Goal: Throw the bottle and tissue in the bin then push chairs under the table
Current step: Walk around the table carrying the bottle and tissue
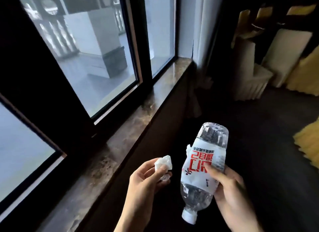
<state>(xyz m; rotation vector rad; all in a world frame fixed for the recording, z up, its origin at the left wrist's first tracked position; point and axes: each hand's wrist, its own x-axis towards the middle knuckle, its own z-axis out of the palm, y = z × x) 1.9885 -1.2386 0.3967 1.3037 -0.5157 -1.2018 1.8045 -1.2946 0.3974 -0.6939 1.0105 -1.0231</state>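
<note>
- Your right hand (229, 185) grips the bottle (203, 167) around its label, cap end pointing back toward you and base pointing away. Only a thumb and a few fingers wrap it, so a quick swing could let the smooth plastic slide out.
- Your left hand (146, 178) is closed on the crumpled tissue (164, 164), pinched at the fingertips. Much of the wad sticks out past the fingers; it is light, so a loose pinch or a draught could drop it short of the bin.
- Both things sit just right of the sill (131, 128), held in the air above the dark floor (259, 136). Neither is resting on anything.
- No bin shows in this view. If you throw before you find it, you are likely to miss, and anything dropped on that dark floor would be hard to spot.
- The bottle looks empty or nearly so, though I cannot tell for certain. If some liquid remains and the cap (189, 216) is not tight, tipping it may spill.
- The room right of the sill is dim. Covered chairs (283, 59) stand well away from the sill, and yellow fabric (309, 145) hangs at the far right edge. Walking with both hands full, you could catch a foot on a chair skirt.
- With both hands occupied you cannot push chairs; bin both things first.
</note>
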